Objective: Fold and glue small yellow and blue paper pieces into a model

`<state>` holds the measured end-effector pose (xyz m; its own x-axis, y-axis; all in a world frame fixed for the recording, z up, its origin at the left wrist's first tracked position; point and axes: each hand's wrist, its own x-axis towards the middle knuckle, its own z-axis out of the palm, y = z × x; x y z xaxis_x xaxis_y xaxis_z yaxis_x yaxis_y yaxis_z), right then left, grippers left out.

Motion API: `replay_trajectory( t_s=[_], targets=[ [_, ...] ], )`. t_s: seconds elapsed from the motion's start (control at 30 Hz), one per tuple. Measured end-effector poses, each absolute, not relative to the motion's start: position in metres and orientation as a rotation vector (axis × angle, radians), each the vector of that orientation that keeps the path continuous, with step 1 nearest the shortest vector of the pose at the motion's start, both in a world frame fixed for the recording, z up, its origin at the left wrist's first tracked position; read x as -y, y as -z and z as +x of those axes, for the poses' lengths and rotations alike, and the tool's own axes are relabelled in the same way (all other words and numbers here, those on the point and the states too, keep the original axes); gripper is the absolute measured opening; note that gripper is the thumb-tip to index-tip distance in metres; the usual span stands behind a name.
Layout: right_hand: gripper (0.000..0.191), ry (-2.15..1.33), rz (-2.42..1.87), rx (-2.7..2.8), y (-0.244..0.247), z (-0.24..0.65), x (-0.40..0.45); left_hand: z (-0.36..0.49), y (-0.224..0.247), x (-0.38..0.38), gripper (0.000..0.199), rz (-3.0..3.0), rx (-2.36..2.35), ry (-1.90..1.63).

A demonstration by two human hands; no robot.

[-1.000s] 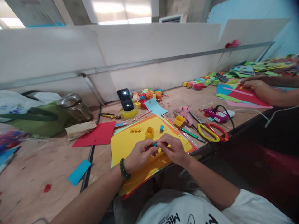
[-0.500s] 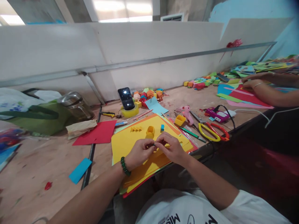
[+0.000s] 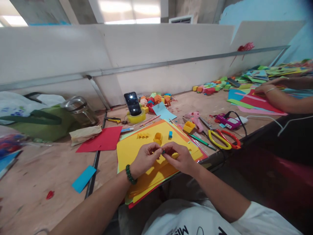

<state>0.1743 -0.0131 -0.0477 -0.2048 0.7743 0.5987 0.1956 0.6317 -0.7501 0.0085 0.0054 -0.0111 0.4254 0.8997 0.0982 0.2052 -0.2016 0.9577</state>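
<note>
My left hand, with a green bead bracelet above it, and my right hand meet over a stack of yellow paper. Fingertips of both are pinched on a small dark bluish piece, mostly hidden by the fingers. Just beyond them stands a small open yellow paper box. A tiny blue folded paper piece lies to its right, and a zigzag yellow paper strip to its left. Another yellow paper box rests at the stack's right edge.
Right of the stack lie a pink glue gun, a green pen, scissors and a purple power strip. A phone leans on a tape roll. Another person's hands work at the far right.
My fingers have shifted slightly around the small piece, and the right hand's fingertips have turned a little. The things on the table have stayed in place.
</note>
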Motion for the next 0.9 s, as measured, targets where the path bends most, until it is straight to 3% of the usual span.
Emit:
replay_trajectory(
  t_s=[0.17, 0.53, 0.9],
  targets=[
    [0.012, -0.581, -0.835, 1.672, 0.0483, 0.1758, 0.0122, 0.0080, 0.0093, -0.0025, 0.030, 1.603, -0.856, -0.860],
    [0.014, -0.506, -0.915, 1.649, 0.0486, 0.1795, 0.0122, 0.0107, 0.0153, -0.0049, 0.045, 1.388, -0.716, -0.756],
    [0.018, -0.511, -1.030, 1.501, 0.0496, 0.1777, 0.0112, 0.0117, 0.0128, -0.0037, 0.042, 1.466, -0.861, -0.650]
  ],
)
